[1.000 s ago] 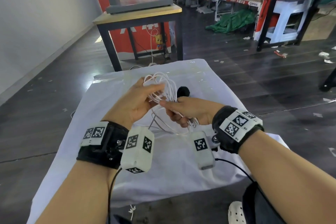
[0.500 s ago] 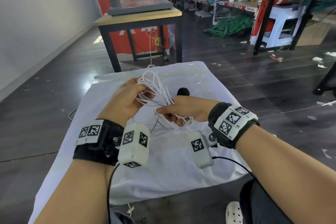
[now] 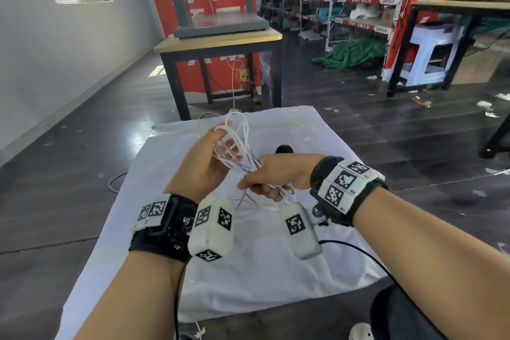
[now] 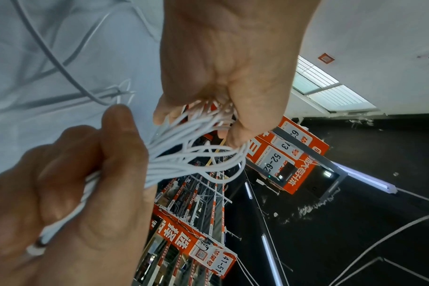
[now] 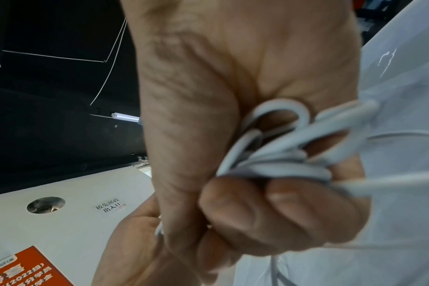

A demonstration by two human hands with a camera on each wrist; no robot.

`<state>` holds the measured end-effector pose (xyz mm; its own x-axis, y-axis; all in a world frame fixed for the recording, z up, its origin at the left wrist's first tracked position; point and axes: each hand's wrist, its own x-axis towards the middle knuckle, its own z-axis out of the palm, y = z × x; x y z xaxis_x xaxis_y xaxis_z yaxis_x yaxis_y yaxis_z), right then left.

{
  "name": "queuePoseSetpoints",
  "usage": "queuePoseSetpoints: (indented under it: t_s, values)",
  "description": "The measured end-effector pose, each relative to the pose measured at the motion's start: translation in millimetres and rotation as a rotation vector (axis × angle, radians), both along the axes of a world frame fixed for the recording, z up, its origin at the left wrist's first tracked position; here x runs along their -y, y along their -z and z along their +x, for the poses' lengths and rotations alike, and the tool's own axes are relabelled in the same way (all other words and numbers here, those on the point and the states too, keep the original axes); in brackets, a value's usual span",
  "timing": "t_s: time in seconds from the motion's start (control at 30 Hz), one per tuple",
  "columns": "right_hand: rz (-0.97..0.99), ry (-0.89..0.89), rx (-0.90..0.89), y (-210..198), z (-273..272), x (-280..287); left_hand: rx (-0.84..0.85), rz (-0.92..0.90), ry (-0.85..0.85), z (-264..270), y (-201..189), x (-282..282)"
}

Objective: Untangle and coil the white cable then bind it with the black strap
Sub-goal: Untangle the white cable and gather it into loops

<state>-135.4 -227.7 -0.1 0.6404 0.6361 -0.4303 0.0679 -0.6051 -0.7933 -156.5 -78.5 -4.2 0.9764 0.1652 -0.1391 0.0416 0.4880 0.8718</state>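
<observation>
Your left hand [image 3: 202,167] has lifted, raising the loops higher than a moment ago; its fingers curl around the cable [image 3: 237,146]. Your right hand [image 3: 271,175] clamps the bundle's lower end above the cloth [image 3: 276,270], strap [image 3: 284,149] behind.

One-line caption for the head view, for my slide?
Both hands, left and right, hold the looped white cable above the white cloth.
</observation>
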Motion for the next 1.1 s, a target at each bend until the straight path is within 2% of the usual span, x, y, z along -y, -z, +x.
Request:
queuePoseSetpoints:
  t_s: [0.13, 0.27, 0.37, 0.57, 0.7, 0.77, 0.97, 1.1]
  values:
    - [-0.026, -0.030, -0.037, -4.1, -2.3, -3.1, 0.082, -0.146, 0.061, -5.4, -3.2, 3.8]
    - [-0.020, -0.109, -0.126, 1.3, -7.6, -4.8, 0.148, -0.375, -0.016, -4.9, -3.9, 6.2]
    - [0.035, -0.105, -0.167, 4.5, -8.9, -3.5, 0.158, -0.405, -0.070, -6.3, -6.3, 7.8]
    - [0.041, -0.172, -0.268, -0.7, -6.6, -2.6, 0.261, -0.471, 0.088, -14.8, -11.0, 11.0]
    - [0.085, -0.186, -0.318, 1.7, -6.5, -2.7, 0.204, -0.580, 0.038, -13.5, -13.0, 10.2]
    - [0.109, -0.184, -0.261, 5.5, -6.7, -2.5, 0.153, -0.604, 0.015, -10.6, -11.9, 9.0]
    - [0.308, -0.057, 0.131, 5.3, -4.1, -7.1, 0.070, -0.627, -0.136, -0.2, -10.2, -0.5]
    - [0.311, -0.095, 0.194, 3.1, -1.2, -10.5, 0.055, -0.661, -0.177, 2.4, -9.6, -6.5]
